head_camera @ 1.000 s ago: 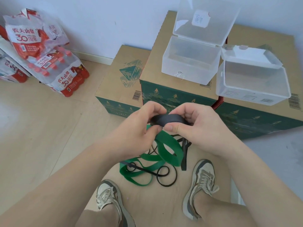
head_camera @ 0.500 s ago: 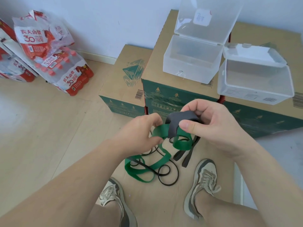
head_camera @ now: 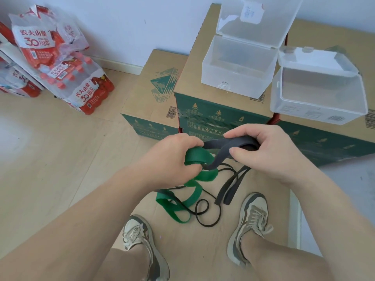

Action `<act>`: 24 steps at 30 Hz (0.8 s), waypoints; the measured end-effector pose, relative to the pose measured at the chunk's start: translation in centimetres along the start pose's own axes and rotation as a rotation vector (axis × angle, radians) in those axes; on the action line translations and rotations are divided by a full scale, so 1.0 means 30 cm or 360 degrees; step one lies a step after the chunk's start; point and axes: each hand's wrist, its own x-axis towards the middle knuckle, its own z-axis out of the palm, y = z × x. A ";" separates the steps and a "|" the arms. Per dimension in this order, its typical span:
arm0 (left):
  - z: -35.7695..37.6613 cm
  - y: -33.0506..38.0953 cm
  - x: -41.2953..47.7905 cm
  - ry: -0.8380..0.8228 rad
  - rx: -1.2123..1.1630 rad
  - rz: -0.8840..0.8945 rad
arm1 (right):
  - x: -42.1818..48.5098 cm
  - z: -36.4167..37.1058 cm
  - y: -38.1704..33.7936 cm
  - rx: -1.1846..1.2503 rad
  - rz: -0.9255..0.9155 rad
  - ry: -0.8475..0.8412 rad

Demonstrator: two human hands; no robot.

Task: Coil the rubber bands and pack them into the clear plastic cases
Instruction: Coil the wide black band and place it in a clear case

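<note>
A: Pale plank floor [head_camera: 50, 159], white wall [head_camera: 142, 27], cardboard boxes [head_camera: 154, 94] in a row.
B: On top?
A: Two clear cases [head_camera: 233, 80], side by side, lids up.
B: Hands?
A: Left hand [head_camera: 172, 159] curled round the green band [head_camera: 194, 157]; right hand [head_camera: 263, 151] pinching the dark grey band [head_camera: 233, 141].
B: Loose ends?
A: Hanging to the floor between the shoes [head_camera: 253, 216], tangled with a thin black band [head_camera: 211, 218].

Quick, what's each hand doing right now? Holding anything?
Left hand: closed, gripping the green band.
Right hand: closed, holding the dark grey band.
</note>
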 end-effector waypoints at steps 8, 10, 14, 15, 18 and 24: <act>-0.057 -0.062 0.003 -0.0081 -0.0250 -0.0116 | 0.011 0.015 0.011 -0.0219 0.0024 0.0054; -0.062 -0.073 -0.001 -0.0030 -0.0183 -0.0121 | 0.019 0.006 0.023 -0.0317 0.0096 0.0087; -0.027 -0.030 -0.011 0.0220 -0.0087 0.0085 | 0.018 0.067 0.006 -0.0475 0.0072 -0.0026; -0.011 -0.016 -0.013 0.0237 -0.0047 0.0174 | 0.017 0.091 0.001 -0.0521 0.0043 -0.0070; 0.001 0.001 -0.014 0.0383 -0.0053 0.0319 | 0.025 0.113 0.006 -0.0645 0.0048 -0.0146; -0.053 -0.025 -0.005 0.1080 -0.0752 -0.0092 | 0.035 0.079 0.054 -0.0623 0.0322 -0.0082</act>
